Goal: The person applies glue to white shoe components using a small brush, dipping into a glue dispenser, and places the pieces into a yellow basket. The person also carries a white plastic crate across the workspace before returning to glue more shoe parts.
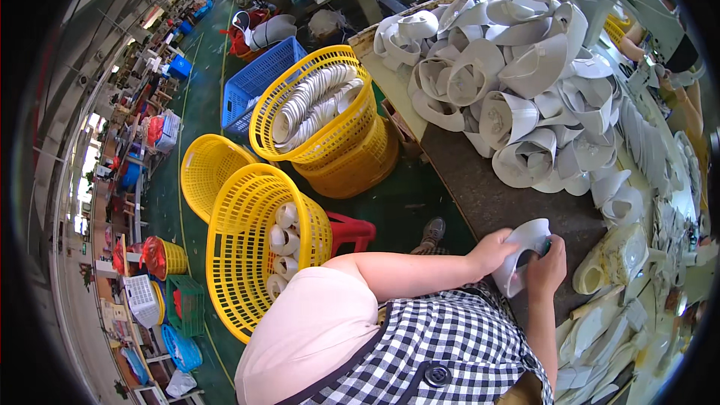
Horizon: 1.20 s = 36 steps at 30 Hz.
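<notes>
Both my hands hold one white shoe upper (pixel 531 234), a curved band standing on edge at the near side of the worktable. My left hand (pixel 491 253) grips its left edge, thumb and fingers closed on it. My right hand (pixel 546 266) is closed around the right side, with its fingertips partly inside the curve. Just beyond the hands, a large heap of similar white uppers (pixel 529 71) covers the table. A dark mat (pixel 480 187) lies under the heap's near edge and beside my hands. To the right rests a plastic-wrapped roll (pixel 613 262).
Flat white pieces (pixel 600 345) lie at the near right. On my left stand a yellow basket (pixel 225 277) of white rolled pieces, a yellow basket (pixel 259 124) of stacked uppers, a blue crate (pixel 244 90) and a red stool (pixel 352 230). Another person's arm (pixel 690 109) shows across the table.
</notes>
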Each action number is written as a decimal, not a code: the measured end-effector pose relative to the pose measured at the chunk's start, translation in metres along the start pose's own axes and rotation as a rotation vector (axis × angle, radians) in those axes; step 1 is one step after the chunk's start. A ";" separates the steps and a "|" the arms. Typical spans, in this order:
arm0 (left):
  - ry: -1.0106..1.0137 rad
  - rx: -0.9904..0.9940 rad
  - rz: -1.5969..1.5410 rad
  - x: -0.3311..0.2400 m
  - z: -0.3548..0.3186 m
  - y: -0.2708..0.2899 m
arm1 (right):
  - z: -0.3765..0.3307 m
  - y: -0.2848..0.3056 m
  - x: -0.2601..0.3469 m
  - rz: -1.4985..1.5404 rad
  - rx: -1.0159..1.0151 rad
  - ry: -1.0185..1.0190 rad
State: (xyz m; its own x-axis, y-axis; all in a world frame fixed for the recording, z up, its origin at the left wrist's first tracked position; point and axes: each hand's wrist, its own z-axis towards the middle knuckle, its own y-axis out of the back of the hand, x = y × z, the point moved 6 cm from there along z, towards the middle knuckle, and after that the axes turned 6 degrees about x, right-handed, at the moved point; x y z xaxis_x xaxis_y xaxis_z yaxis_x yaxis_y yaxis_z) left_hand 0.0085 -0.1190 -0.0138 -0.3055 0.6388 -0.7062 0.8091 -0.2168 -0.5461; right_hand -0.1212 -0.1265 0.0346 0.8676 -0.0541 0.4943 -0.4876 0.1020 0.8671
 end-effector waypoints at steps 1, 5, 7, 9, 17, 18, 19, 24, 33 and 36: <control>0.012 0.018 0.005 0.004 0.007 -0.001 | -0.001 0.000 -0.006 -0.072 -0.026 -0.003; -0.175 -0.048 0.264 0.006 0.033 0.015 | -0.003 0.006 -0.008 0.090 0.025 -0.008; 0.071 -0.141 0.128 0.013 0.035 0.035 | -0.005 0.010 -0.012 0.130 -0.026 0.128; 0.117 -0.106 0.048 0.019 0.037 0.052 | -0.013 0.018 -0.030 0.348 -0.049 0.095; 0.146 -0.090 0.127 0.008 0.035 0.040 | -0.066 0.044 -0.088 0.415 -0.104 -0.185; 0.129 -0.073 0.117 0.006 0.034 0.036 | -0.064 0.038 -0.082 0.453 -0.025 -0.184; 0.134 -0.066 0.122 0.005 0.032 0.032 | -0.064 0.036 -0.078 0.453 -0.032 -0.191; 0.089 -0.002 0.126 -0.004 0.020 0.005 | -0.057 0.024 -0.064 0.541 -0.026 -0.206; 0.097 0.075 0.007 -0.013 0.006 -0.010 | -0.043 0.003 -0.085 0.816 0.231 -0.389; 0.062 0.082 0.046 -0.019 0.002 -0.015 | -0.037 0.029 -0.067 0.819 0.055 -0.309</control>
State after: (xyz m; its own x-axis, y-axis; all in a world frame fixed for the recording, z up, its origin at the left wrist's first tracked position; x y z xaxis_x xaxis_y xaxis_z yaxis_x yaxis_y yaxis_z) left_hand 0.0008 -0.1295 0.0074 -0.2352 0.6703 -0.7038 0.7771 -0.3053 -0.5504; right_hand -0.1903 -0.0830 0.0243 0.1813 -0.2521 0.9506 -0.9567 0.1784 0.2298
